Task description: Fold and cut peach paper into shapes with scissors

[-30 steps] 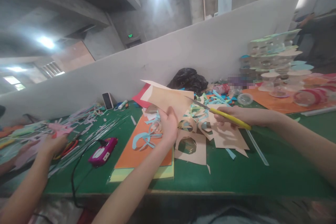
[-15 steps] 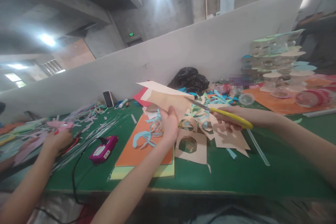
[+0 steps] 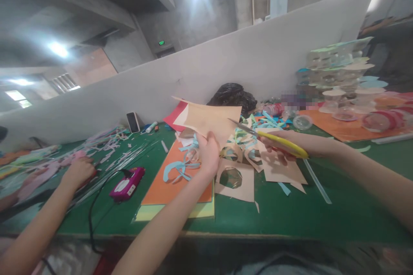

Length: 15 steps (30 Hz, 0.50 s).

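My left hand (image 3: 209, 151) pinches a sheet of cream paper (image 3: 209, 120) between thumb and fingers, holding it above the table; the sheet bends over with a paler face at its left. My right hand (image 3: 280, 146) is closed around yellow-handled scissors (image 3: 290, 148). Their blades point left, with the tips over the right part of the sheet. Whether the blades are parted is hard to see. Under the hands lie a cream square with a round hole (image 3: 219, 193), more cream paper (image 3: 280, 169) and curled offcuts.
On the left, a co-worker's hand (image 3: 79, 172) reaches over clear strips and paper shreds. A purple power strip (image 3: 127, 184) with a black cable sits nearby. Orange sheets (image 3: 158, 189) lie front centre. Behind are a black plastic bag (image 3: 232, 98) and a clear plastic cup (image 3: 302, 122).
The cream sheet has tilted and shifted slightly right, showing more of its broad face. My hands and the scissors stay nearly in place. The co-worker's hand has moved right, away from a pink object.
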Motion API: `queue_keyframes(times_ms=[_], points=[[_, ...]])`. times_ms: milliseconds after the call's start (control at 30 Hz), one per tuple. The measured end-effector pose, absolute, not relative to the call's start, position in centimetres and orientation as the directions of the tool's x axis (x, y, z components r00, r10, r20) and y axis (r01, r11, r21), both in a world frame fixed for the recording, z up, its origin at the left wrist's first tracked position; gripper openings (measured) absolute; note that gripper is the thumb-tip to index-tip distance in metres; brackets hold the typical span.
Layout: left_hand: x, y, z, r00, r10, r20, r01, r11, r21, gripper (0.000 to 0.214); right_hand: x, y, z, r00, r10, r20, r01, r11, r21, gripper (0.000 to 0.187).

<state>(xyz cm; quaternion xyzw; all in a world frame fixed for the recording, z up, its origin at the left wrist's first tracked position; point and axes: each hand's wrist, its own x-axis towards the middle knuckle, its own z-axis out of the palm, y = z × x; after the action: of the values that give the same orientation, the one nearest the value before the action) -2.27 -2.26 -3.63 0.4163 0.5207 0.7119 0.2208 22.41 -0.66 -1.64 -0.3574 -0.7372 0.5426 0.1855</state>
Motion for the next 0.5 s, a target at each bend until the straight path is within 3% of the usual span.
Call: queue_keyframes(times_ms=[200, 500], points=[[-2.23, -2.3, -3.71, -0.582, 0.752, 0.309, 0.159, -0.267, 0.95, 0.005, 22.53, -0.36, -1.97, -0.679, 0.717, -0.156, 0.334, 0.113, -0.936, 0.043], [-2.18, -2.28, -3.78, -0.566, 0.754, 0.334, 0.205, -0.264, 0.942, 0.005, 22.14, -0.78, -1.89, -0.69, 0.708, -0.151, 0.348, 0.141, -0.927, 0.046]])
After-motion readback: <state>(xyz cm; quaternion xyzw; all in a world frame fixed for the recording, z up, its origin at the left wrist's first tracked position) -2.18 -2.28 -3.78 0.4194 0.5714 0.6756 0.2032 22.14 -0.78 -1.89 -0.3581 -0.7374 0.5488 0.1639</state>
